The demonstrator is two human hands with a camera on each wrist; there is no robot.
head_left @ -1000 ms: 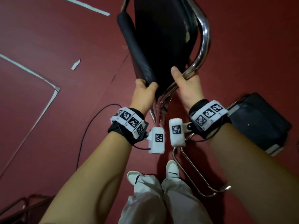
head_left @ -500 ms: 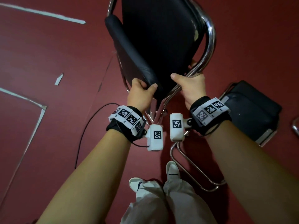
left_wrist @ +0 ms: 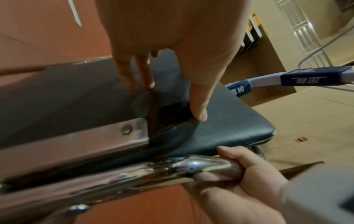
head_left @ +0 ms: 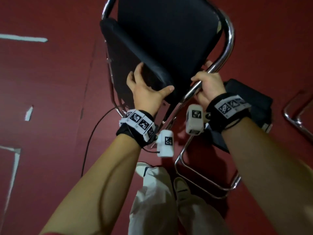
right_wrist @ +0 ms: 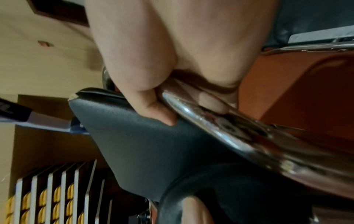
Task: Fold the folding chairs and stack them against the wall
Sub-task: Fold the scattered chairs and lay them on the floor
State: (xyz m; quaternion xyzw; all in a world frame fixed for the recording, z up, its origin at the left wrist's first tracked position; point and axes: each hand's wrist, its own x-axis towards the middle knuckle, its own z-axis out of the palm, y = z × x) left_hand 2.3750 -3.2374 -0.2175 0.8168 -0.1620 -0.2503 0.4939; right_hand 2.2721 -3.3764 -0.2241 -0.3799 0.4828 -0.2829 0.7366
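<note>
A folding chair with a black padded seat (head_left: 132,65) and chrome tube frame (head_left: 228,43) stands tilted in front of me on the red floor. My left hand (head_left: 145,89) lies on the seat's near corner, fingers stretched over its underside and thumb along the padded edge. The left wrist view shows those fingers (left_wrist: 132,72) straight against the dark underside near a metal bracket (left_wrist: 95,136). My right hand (head_left: 208,87) grips the chrome tube (right_wrist: 220,128) beside the black pad (right_wrist: 143,144), fingers wrapped round it.
A second black chair (head_left: 250,102) lies flat on the floor just right of my right wrist. More chrome tubing (head_left: 294,119) shows at the far right. A black cable (head_left: 91,138) runs over the floor on the left, near white tape lines (head_left: 23,39). My feet (head_left: 181,187) stand beside the chair's floor loop.
My left hand has loosened from a curled grip on the seat's edge to straight, spread fingers. The seat's underside now shows broader. The right hand keeps its grip on the tube.
</note>
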